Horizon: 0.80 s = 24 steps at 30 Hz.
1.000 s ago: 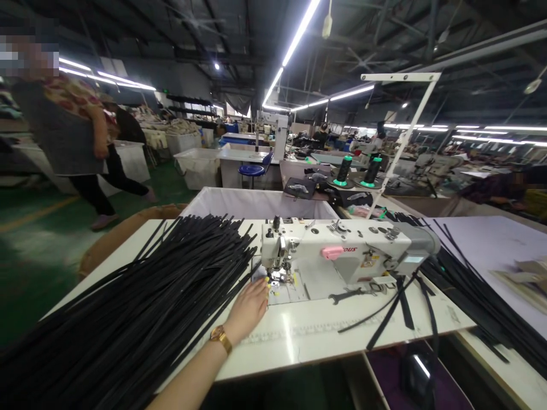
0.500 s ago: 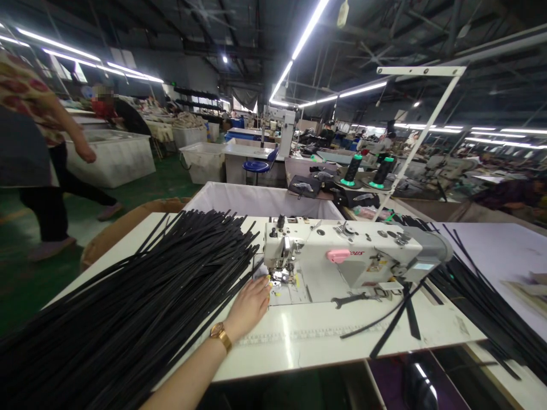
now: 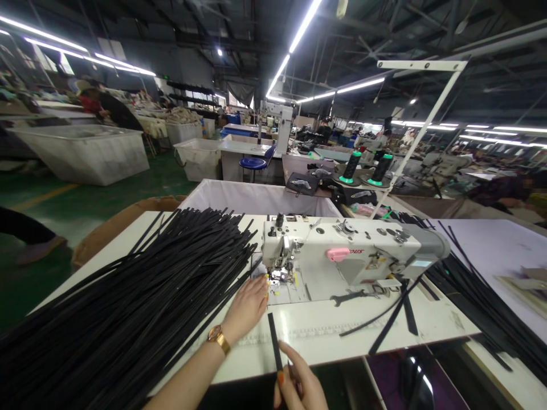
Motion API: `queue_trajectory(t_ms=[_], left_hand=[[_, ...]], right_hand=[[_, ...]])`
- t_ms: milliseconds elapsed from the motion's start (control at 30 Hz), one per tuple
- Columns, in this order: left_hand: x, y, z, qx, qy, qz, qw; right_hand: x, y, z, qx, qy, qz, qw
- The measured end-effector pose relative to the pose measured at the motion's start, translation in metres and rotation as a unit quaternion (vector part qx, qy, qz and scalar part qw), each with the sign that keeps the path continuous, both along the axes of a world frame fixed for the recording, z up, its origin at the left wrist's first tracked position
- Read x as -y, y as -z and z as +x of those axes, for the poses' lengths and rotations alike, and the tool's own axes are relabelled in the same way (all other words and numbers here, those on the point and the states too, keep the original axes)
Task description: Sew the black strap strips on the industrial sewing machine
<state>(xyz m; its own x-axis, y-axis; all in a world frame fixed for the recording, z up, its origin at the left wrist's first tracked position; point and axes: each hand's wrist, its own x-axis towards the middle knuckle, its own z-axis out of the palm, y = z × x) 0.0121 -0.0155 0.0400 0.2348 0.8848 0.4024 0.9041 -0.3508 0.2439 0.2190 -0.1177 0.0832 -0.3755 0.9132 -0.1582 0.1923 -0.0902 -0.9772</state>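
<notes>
My left hand (image 3: 247, 304) lies palm down beside the needle area of the white sewing machine (image 3: 342, 253); its fingertips are by the presser foot and anything under them is hidden. At the table's front edge my right hand (image 3: 299, 382) pinches a short black strip (image 3: 274, 340), which points up toward the machine. A dark thin item also shows between its fingers, too unclear to name. To the left of my left hand, a large heap of black strips (image 3: 141, 290) covers the white table (image 3: 106, 245).
A wrench (image 3: 352, 296) lies in front of the machine. More black strips (image 3: 478, 302) are at the right. Two black thread cones (image 3: 351, 167) stand behind. A large bin (image 3: 256, 196) sits beyond the table, and a person's leg (image 3: 25, 230) shows at far left.
My right hand has come into view from below with the black strip. My left hand has stayed by the needle area. The walking person at left has mostly gone out of view.
</notes>
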Motion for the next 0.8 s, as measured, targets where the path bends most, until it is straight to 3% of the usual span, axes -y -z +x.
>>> queue_trajectory(t_ms=[200,400,567,800], left_hand=[[0.0,0.003,-0.003,0.06,-0.052,0.006,0.997],[-0.002,0.006,-0.006,0.055,-0.018,0.011,0.998],[-0.003,0.008,-0.006,0.031,0.009,0.017,0.999],[-0.003,0.006,-0.006,0.021,0.016,0.017,1.0]], right_hand=[[-0.051,-0.001,-0.017,0.001,0.013,0.033,0.999],[-0.097,0.0,-0.047,-0.019,0.025,0.038,0.999],[-0.105,0.007,-0.055,-0.034,0.015,0.027,0.999],[-0.108,0.003,-0.055,-0.018,0.007,0.02,1.0]])
